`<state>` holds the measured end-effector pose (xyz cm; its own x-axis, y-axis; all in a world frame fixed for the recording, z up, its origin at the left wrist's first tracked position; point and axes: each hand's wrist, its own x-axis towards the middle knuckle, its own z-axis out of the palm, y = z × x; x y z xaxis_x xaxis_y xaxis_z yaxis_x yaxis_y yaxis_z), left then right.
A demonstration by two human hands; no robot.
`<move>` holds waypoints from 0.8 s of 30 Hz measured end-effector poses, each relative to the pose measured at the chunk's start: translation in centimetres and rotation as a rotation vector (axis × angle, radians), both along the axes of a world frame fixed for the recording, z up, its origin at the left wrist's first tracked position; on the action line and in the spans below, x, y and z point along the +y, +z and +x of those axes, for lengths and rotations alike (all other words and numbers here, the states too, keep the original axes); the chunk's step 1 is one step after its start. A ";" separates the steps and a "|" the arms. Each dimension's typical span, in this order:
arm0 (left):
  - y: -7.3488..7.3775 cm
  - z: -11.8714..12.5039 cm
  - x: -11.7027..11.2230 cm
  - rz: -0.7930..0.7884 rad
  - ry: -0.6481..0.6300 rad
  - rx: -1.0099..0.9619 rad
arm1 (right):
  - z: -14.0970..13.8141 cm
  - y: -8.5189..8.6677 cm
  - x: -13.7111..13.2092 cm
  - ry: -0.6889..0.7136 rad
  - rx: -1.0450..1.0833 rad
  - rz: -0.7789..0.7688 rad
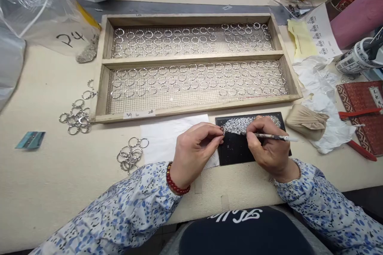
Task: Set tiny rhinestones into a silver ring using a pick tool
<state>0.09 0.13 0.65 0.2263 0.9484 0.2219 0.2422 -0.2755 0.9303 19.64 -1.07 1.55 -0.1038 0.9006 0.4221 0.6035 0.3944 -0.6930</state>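
Note:
My left hand is closed in a pinch on a small ring, of which only a bit shows at the fingertips, by the left edge of a black tray. In my right hand is a slim pen-like stick with a whitish back end, held like a pencil; its tip points left, at a heap of tiny sparkling stones on the tray. White paper lies under and left of the tray. A small pile of silvery rings lies left of my left hand.
Behind the tray, a two-part wooden frame with wire mesh holds rows of rings. More loose rings lie at its left. Crumpled tissue, a beige cloth bundle and red-handled pliers lie right. Plastic bags stand back left.

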 end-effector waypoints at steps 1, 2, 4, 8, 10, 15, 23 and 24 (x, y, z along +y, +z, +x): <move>0.0 0.0 0.0 -0.001 0.000 -0.001 | 0.0 0.0 0.0 0.000 -0.007 0.004; 0.0 0.0 0.0 -0.002 0.000 -0.001 | 0.0 0.0 0.0 0.000 -0.012 0.007; -0.1 0.0 0.0 0.001 0.001 0.000 | 0.1 0.0 0.0 0.005 -0.007 0.006; -0.2 -0.1 0.0 0.005 -0.005 -0.005 | -0.1 0.2 -0.1 0.015 0.089 0.026; -0.2 -0.1 0.0 0.004 -0.010 -0.014 | -0.2 0.2 -0.1 0.038 0.172 0.057; -0.3 -0.1 -0.1 0.020 -0.009 -0.001 | -0.7 0.1 -0.3 0.138 0.309 0.068; -0.4 -0.1 -0.1 0.056 -0.016 0.010 | -0.8 -0.1 -0.3 0.192 0.277 0.029; -0.3 -0.1 0.0 0.056 -0.019 0.010 | -0.8 -0.1 -0.3 0.194 0.273 0.027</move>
